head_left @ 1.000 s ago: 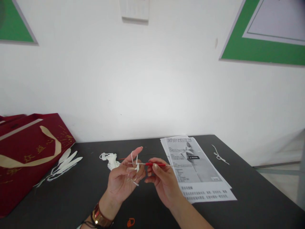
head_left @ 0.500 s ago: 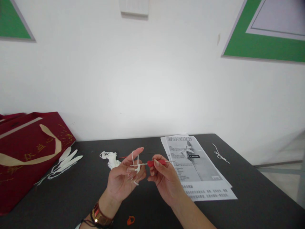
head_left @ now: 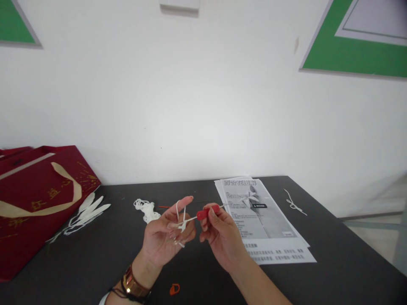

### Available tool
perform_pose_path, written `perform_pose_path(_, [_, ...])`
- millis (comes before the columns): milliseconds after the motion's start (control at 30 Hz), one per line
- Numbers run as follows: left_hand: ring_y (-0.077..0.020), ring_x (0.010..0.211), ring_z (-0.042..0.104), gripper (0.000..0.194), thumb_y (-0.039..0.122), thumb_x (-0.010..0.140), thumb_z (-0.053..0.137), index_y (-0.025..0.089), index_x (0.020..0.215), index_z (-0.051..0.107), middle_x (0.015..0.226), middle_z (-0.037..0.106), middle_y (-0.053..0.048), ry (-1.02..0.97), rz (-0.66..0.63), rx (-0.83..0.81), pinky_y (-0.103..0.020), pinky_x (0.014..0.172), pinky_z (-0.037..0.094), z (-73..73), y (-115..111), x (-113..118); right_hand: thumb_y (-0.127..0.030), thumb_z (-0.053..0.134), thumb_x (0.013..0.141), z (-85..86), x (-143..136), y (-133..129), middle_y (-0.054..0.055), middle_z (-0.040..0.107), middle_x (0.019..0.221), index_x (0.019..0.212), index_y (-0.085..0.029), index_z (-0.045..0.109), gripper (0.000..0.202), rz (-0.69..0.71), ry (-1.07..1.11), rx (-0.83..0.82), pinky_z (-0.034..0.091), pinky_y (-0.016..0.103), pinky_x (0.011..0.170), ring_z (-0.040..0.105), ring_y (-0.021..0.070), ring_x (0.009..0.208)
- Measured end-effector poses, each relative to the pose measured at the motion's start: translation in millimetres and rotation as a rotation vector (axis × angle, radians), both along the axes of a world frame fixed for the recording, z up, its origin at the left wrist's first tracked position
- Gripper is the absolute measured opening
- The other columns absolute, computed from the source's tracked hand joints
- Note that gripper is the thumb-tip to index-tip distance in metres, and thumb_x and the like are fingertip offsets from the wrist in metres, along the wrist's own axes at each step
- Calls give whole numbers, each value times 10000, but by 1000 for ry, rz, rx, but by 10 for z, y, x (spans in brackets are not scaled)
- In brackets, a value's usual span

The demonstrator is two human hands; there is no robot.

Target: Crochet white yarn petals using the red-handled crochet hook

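Observation:
White yarn [head_left: 182,225] loops over the raised index finger of my left hand [head_left: 162,241], whose other fingers are curled and pinch a small piece of the yarn work. My right hand [head_left: 222,239] grips the red handle of a crochet hook [head_left: 207,211]. The hook's thin metal shaft points left and slightly down, into the yarn at my left fingers, where its tip is hard to make out. Behind my left hand lies a loose bundle of white yarn [head_left: 146,210] on the black table [head_left: 197,271].
Printed sheets [head_left: 270,220] lie right of my hands, with a short knotted white string [head_left: 294,205] beyond. White leaf-shaped pieces [head_left: 90,214] rest beside a dark red bag [head_left: 34,203] at left. An orange stitch marker [head_left: 174,289] is near the front. A white wall stands behind.
The hook has tilted, its handle end now higher and its tip lower. My right fingers have shifted slightly on the handle. My left hand stays nearly in place, and the view has moved slightly.

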State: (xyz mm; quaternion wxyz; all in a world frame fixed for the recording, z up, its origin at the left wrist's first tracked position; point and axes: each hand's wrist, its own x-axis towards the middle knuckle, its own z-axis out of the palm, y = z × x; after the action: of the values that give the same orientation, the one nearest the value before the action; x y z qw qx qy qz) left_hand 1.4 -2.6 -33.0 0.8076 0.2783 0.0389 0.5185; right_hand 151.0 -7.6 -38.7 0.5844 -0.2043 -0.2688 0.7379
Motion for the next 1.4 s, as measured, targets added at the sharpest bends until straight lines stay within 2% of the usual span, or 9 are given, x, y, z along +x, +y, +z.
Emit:
perform_pose_path(200, [-97,447,273,507,144,669,575,153,1161,695,460,250,68,3,-26,20,-261,507,296,-2,1,5,-325,710,823,58,18,-21,-14,646,636,872,-170,666,168,-31,-47,78,569,200,457,572,93,529])
perform_pose_path(400, [-112,459,291,512,163,663,566,169,1156,704,449,264,58,20,-30,43,-272,522,292,-4,-17,-10,-307,659,868,80,2,-76,-5,681,662,888,-182,645,127,-34,-78,167,573,214,513,622,103,570])
perform_pose_path(600, [-113,473,280,509,165,647,587,225,1136,714,480,252,58,37,-1,24,-267,521,279,-11,1,-35,-267,739,794,50,-22,-72,-8,700,676,894,-183,640,164,-45,-104,86,569,211,510,638,106,562])
perform_pose_path(867, [-114,440,252,530,176,649,580,217,1162,706,426,231,70,30,-12,14,-276,518,301,24,-19,6,-311,691,836,78,-8,-72,-5,690,643,849,-178,619,151,-24,-61,94,574,229,506,620,108,532])
perform_pose_path(1200, [-106,399,248,507,165,605,588,238,1080,749,378,209,73,45,-63,9,-280,511,300,23,-43,-19,-294,645,875,139,38,-88,-12,684,663,810,-193,610,125,-41,-110,225,584,285,578,625,118,528])
perform_pose_path(1400, [-103,404,235,502,138,636,568,210,1102,739,404,203,73,23,-77,56,-262,490,281,21,-30,-19,-276,634,884,118,77,-116,-11,674,704,838,-194,636,94,-136,-173,320,577,271,586,622,114,559])
